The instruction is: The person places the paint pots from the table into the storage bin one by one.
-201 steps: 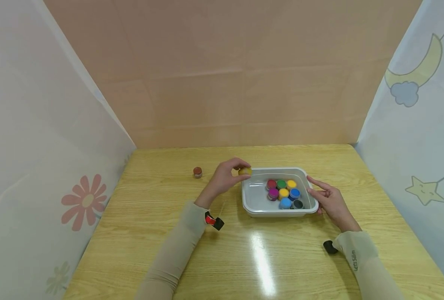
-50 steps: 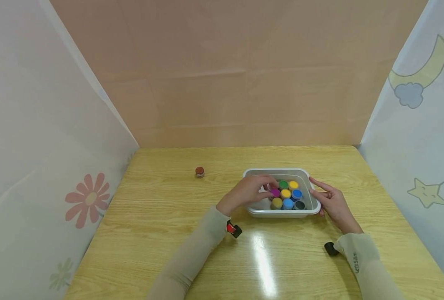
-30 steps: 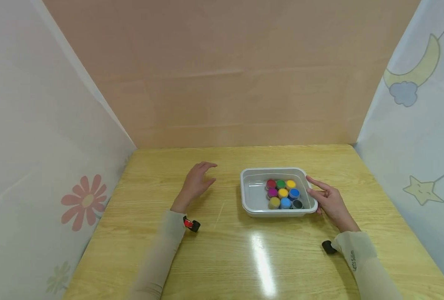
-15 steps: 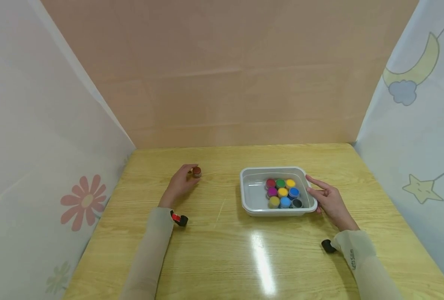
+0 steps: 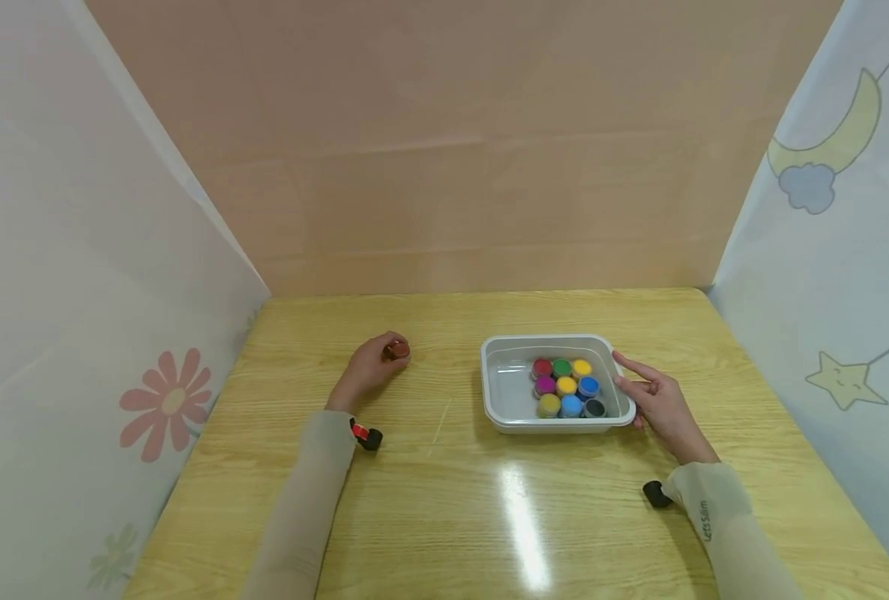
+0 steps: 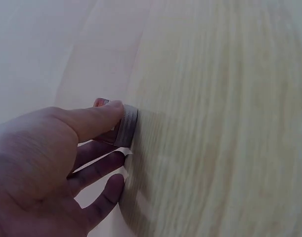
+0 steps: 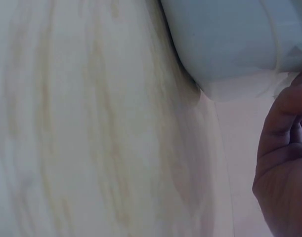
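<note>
My left hand (image 5: 369, 367) pinches a small paint pot (image 5: 400, 350) with a reddish-brown lid, at the left of the table. In the left wrist view the pot (image 6: 127, 126) sits between thumb and fingers, tipped in that view, close to the wood surface. My right hand (image 5: 667, 412) grips the right end of a white plastic tray (image 5: 506, 387), thumb and fingers at its rim. Several paint pots stand grouped in the tray's right part, among them a green one (image 5: 561, 367), a purple one (image 5: 545, 385) and a black one (image 5: 595, 407). The right wrist view shows the tray's outer wall (image 7: 220, 44).
The wooden table (image 5: 444, 517) carries a bright light reflection in front of the tray. A brown backdrop (image 5: 481, 200) rises behind its far edge. Printed white sheets with a flower (image 5: 174, 402) and a star (image 5: 849, 379) stand at the sides.
An ochre pot was put into the tray. My left hand then moved left to the reddish-brown pot and has closed its fingers on it. The right hand stays on the tray.
</note>
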A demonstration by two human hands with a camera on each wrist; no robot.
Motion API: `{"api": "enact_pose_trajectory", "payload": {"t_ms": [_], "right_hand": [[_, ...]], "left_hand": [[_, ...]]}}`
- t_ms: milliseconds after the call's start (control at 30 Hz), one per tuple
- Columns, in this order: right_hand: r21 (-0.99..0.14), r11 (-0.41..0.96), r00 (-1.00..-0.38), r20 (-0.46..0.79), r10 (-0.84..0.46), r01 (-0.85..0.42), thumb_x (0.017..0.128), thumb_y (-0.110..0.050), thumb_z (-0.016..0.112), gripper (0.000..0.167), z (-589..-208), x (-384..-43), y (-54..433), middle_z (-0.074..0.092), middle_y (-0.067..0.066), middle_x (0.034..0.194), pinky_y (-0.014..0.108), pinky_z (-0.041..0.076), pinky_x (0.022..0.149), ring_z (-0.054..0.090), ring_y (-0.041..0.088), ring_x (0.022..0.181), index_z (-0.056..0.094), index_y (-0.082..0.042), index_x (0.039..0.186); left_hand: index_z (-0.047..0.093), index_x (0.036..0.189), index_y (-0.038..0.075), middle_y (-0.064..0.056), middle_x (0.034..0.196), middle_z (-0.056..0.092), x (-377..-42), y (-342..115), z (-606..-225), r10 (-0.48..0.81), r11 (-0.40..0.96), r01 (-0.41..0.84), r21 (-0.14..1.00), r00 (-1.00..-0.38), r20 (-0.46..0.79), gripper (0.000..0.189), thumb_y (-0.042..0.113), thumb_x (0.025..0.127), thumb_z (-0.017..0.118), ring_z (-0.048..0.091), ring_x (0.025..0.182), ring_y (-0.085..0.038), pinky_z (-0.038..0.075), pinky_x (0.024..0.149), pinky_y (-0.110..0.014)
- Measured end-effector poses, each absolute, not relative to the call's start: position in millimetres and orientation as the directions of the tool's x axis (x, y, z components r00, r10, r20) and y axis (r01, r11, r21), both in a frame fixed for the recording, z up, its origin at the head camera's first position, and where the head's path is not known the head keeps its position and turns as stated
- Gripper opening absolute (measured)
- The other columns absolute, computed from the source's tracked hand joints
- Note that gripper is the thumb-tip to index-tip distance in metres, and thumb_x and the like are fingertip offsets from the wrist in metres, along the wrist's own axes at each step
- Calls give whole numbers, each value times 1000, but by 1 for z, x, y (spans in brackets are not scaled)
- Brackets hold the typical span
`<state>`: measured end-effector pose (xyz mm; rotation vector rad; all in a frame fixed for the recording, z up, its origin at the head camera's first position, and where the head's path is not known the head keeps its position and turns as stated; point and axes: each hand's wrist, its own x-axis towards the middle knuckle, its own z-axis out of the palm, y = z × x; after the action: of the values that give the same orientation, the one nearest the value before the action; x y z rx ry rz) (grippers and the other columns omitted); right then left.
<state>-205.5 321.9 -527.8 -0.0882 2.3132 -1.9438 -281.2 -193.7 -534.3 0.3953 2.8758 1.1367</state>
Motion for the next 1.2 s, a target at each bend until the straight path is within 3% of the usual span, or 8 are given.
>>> {"api": "enact_pose_trajectory", "payload": {"t_ms": [200,567,1033,1200], "right_hand": [[-984,175,-992,-52,-119,30,105,-25,63,57,-528,-206,321,77,-1,78,23,46,41,49,6,42,44,-19,158],[-982,188,-992,-56,-117,33,105,-27,63,58,-529,-207,321,76,-1,75,24,46,41,49,7,42,42,-17,158],[-984,177,-991,-56,-118,34,104,-26,63,57,-529,-207,321,79,-2,82,23,47,41,50,6,42,44,-18,158],[-982,184,-992,-52,-119,29,105,-26,63,57,-529,-207,321,77,-2,77,23,47,41,50,6,42,43,-18,158]], "left_hand": [[65,128,16,-8,118,69,-280,-190,-533,249,745,239,622,-966,72,32,23,98,73,61,100,-26,51,94,-45],[65,128,13,-11,119,69,-276,-186,-527,232,751,208,626,-972,45,33,19,96,75,61,99,-27,51,93,-48],[65,126,12,-12,121,69,-275,-184,-526,238,756,220,616,-970,54,32,17,97,75,63,105,-29,51,97,-49],[63,127,9,-14,120,68,-275,-179,-527,224,780,213,589,-973,56,33,19,97,74,63,108,-31,50,99,-49]]}}
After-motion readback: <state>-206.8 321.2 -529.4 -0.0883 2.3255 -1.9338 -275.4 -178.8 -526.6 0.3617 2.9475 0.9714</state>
